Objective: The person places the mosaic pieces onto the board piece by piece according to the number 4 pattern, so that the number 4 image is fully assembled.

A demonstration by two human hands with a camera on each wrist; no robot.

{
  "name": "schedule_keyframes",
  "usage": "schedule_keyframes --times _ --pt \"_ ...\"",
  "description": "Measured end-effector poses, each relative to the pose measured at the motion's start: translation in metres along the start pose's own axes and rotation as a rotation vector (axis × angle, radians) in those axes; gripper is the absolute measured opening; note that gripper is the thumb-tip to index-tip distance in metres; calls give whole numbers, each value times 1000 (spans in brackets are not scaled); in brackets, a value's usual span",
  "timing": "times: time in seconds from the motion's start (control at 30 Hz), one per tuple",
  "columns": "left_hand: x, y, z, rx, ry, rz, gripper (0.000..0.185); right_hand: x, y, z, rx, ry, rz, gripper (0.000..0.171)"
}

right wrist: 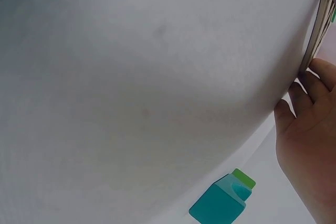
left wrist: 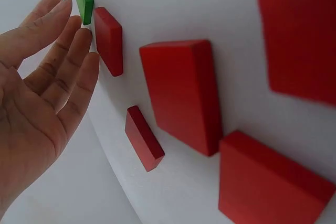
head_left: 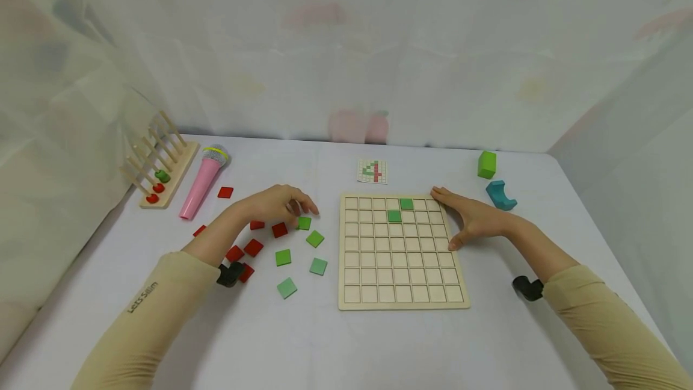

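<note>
My left hand (head_left: 275, 202) hovers over loose square tiles, its fingers loosely bent. The left wrist view shows nothing in its palm. Nearest its fingertips is a green tile (head_left: 304, 223), with a red tile (head_left: 279, 230) just beside it. Whether the fingers touch the green tile I cannot tell. My right hand (head_left: 476, 218) rests against the right edge of a wooden grid board (head_left: 403, 306), fingers spread near the far corner and thumb lower on the side. Two darker green tiles (head_left: 394, 216) sit diagonally in cells of its upper rows.
A small pattern card (head_left: 372, 171) lies behind the board. At left are a peg stand (head_left: 184, 164) with beads and a pink microphone (head_left: 201, 185). A green block (head_left: 486, 164) and a teal curved block (head_left: 500, 195) stand at right. Several red and green tiles lie left of the board.
</note>
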State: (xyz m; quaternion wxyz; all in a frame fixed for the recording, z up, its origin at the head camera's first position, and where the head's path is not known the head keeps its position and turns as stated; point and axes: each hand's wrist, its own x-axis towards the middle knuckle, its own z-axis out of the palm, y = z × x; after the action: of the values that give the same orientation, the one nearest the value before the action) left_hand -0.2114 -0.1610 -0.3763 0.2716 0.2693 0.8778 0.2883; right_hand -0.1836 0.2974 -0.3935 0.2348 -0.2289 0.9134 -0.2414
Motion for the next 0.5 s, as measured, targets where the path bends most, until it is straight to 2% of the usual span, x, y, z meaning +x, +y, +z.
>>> schedule_keyframes --times 0.27,0.5 --pt "1 1 3 -21 -19 -39 41 0 0 0 0 -4 2 129" --pt "0 2 3 -16 -36 -31 40 0 -1 -1 2 -2 2 129"
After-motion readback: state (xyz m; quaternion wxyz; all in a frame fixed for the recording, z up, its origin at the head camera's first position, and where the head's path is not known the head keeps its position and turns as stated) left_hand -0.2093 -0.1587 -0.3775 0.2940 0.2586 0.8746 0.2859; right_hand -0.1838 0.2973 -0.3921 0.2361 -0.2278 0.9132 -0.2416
